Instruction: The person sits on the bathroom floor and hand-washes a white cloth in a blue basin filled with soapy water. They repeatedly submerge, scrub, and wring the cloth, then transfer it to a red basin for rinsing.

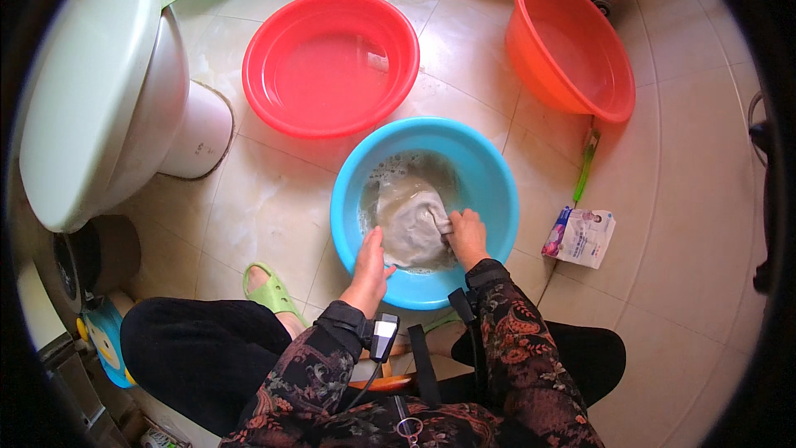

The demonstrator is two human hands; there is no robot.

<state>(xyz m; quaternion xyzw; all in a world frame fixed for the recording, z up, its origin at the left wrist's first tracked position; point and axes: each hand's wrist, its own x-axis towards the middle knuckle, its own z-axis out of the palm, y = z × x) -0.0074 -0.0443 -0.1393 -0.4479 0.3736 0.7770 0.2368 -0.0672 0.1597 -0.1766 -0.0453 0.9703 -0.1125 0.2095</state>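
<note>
A blue plastic basin (505, 199) stands on the tiled floor in front of me, holding cloudy, sudsy water. In it lies a wet, light grey cloth (410, 218), bunched and partly under water. My right hand (467, 236), at the cloth's right side, grips a folded part of it between thumb and fingers. At the near left side of the basin is my left hand (371, 267), its fingers apart along the cloth's left edge and holding nothing. Whether its fingertips touch the cloth I cannot tell.
Beyond the blue basin is a red basin (249, 84) with clear water. An orange-red basin (541, 68) leans at the upper right. A green-handled brush (584, 168) and a printed packet (581, 238) lie at right. A white toilet (93, 99) stands left; my knees flank the near floor.
</note>
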